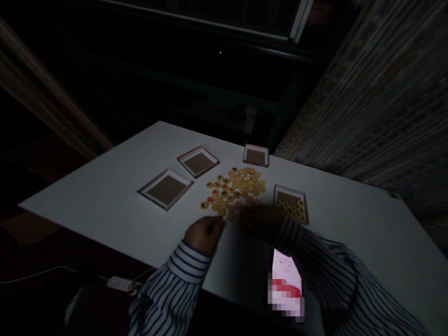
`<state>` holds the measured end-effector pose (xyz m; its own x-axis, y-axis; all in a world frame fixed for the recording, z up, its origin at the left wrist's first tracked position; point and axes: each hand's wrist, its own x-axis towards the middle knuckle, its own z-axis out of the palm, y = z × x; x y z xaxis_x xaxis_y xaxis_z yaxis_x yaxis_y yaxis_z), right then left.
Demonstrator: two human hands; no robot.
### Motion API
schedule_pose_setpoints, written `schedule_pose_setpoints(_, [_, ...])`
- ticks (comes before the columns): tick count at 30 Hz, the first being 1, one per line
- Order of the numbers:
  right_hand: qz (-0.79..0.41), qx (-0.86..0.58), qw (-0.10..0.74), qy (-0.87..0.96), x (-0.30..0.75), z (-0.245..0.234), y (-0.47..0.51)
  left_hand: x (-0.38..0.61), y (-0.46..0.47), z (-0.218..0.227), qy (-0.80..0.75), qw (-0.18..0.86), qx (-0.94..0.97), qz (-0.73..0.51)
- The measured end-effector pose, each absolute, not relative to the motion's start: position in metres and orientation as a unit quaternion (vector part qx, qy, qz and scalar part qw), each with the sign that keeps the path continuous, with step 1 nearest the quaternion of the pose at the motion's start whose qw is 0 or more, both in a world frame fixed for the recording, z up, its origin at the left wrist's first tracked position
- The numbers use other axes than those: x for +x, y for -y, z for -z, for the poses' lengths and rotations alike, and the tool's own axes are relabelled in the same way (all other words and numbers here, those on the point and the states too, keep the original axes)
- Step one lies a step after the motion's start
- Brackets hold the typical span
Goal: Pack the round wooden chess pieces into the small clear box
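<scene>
A white counter [105, 196] carries four shallow trays set around a pile of round wooden discs [238, 186] — the tray right of the pile [287, 195] holds a few. The left hand [205, 233] rests at the pile's near edge, grip curled, contents unclear; the right hand [261, 221] beside it lies in shadow — its grip cannot be told.

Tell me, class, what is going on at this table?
A person in a striped shirt has both hands at the near edge of a pile of round wooden discs on a white table. It is too dim to tell whether the left hand or right hand grips one. The right-hand tray holds several discs.
</scene>
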<state>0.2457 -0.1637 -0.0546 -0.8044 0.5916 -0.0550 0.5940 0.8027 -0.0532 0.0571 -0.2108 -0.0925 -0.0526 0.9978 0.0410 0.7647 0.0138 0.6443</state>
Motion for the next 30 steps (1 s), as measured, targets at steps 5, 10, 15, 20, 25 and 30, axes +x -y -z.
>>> schedule_pose_setpoints(5, [0.031, 0.305, 0.023, -0.952, 0.246, 0.063, 0.161, 0.058, 0.211, 0.093, -0.680, 0.194, 0.664, -0.244])
schedule_pose_setpoints(10, [0.032, 0.294, 0.018, -0.955, 0.245, 0.063, 0.161, 0.059, 0.212, 0.097, -0.674, 0.170, 0.672, -0.254])
schedule_pose_setpoints(15, [0.027, 0.309, 0.025, -0.950, 0.245, 0.062, 0.161, 0.060, 0.212, 0.099, -0.673, 0.154, 0.673, -0.265])
schedule_pose_setpoints(20, [0.013, 0.298, 0.039, -0.954, 0.242, 0.063, 0.163, 0.060, 0.212, 0.100, -0.675, 0.154, 0.666, -0.277])
schedule_pose_setpoints(25, [0.039, 0.311, 0.036, -0.949, 0.242, 0.060, 0.161, 0.057, 0.212, 0.096, -0.667, 0.154, 0.668, -0.291])
schedule_pose_setpoints(30, [0.152, 0.368, -0.080, -0.914, 0.241, 0.052, 0.161, 0.058, 0.212, 0.087, -0.595, 0.162, 0.721, -0.316])
